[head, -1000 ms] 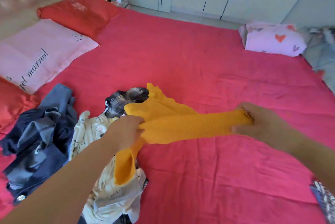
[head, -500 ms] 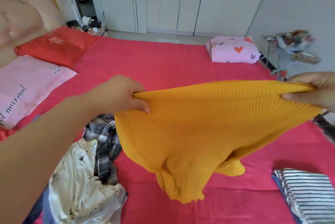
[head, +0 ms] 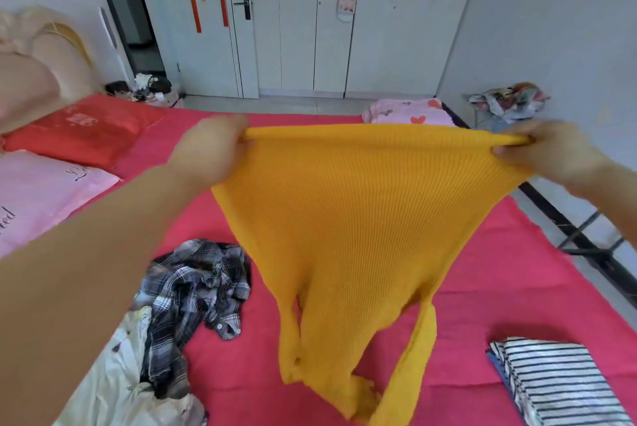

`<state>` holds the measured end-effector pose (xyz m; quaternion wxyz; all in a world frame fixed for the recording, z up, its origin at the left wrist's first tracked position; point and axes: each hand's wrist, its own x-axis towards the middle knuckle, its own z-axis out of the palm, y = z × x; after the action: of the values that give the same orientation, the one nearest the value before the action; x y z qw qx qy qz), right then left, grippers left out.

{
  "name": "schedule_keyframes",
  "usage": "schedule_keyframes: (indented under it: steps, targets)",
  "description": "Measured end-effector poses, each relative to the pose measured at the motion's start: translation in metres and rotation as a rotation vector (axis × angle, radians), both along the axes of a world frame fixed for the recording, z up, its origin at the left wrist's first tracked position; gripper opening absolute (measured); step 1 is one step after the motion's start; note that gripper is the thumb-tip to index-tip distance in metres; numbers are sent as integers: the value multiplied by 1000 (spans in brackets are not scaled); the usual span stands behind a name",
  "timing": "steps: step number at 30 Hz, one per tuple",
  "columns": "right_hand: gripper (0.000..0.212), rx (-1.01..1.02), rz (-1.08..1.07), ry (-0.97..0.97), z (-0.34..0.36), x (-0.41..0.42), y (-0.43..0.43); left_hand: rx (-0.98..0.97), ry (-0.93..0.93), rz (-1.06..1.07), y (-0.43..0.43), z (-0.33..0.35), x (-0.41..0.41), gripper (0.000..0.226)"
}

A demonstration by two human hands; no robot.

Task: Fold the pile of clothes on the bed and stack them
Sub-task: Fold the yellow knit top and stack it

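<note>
An orange ribbed knit garment (head: 358, 229) hangs stretched in the air over the red bed (head: 499, 287). My left hand (head: 210, 149) grips its top edge on the left and my right hand (head: 548, 149) pinches the same edge on the right. Its sleeves dangle down toward the sheet. The unfolded pile lies at the lower left: a black-and-white plaid shirt (head: 193, 294) and a cream printed garment (head: 120, 387). A folded striped garment (head: 558, 381) tops the stack at the lower right.
Red pillow (head: 86, 125) and pink pillow (head: 38, 191) lie at the left by the headboard. A pink heart-print pillow (head: 410, 112) sits at the far edge. A rack with clothes (head: 510, 101) stands right of the bed. White wardrobe doors (head: 344, 18) fill the back wall.
Both hands have lifted the orange garment off the pile and pulled it wide and higher. The view has tilted up, showing the wardrobe and door.
</note>
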<state>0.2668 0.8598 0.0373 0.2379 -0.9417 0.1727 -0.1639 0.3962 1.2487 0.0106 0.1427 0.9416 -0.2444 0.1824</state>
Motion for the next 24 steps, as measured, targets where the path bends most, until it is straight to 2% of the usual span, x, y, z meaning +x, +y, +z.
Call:
schedule_keyframes:
  steps: [3,5,8,10,12,14,16,17,21,24]
  targets:
    - [8,-19,71,-226,43,-8,-3,-103,-192,-50,1,48,-13,19]
    - [9,12,139,-314,63,-23,-2,-103,-299,-119,4,70,-28,21]
    - [14,31,237,-318,67,-52,7,-48,-452,-238,14,75,-55,28]
    - [18,29,271,-259,44,-65,6,0,-452,-306,21,58,-72,29]
    - [31,-25,300,-194,3,-75,5,38,-337,-352,24,22,-84,32]
    - [32,-66,363,-98,-50,-83,15,58,-105,-385,19,-29,-91,39]
    - [43,-83,374,-7,-113,-88,24,87,148,-329,8,-86,-100,51]
    - [41,-115,379,31,-147,-89,29,113,251,-286,4,-116,-104,51]
    - [25,-59,339,361,-268,-99,53,256,504,-204,-5,-224,-127,45]
    - [26,-56,361,541,-346,-120,71,421,623,-263,-12,-297,-146,26]
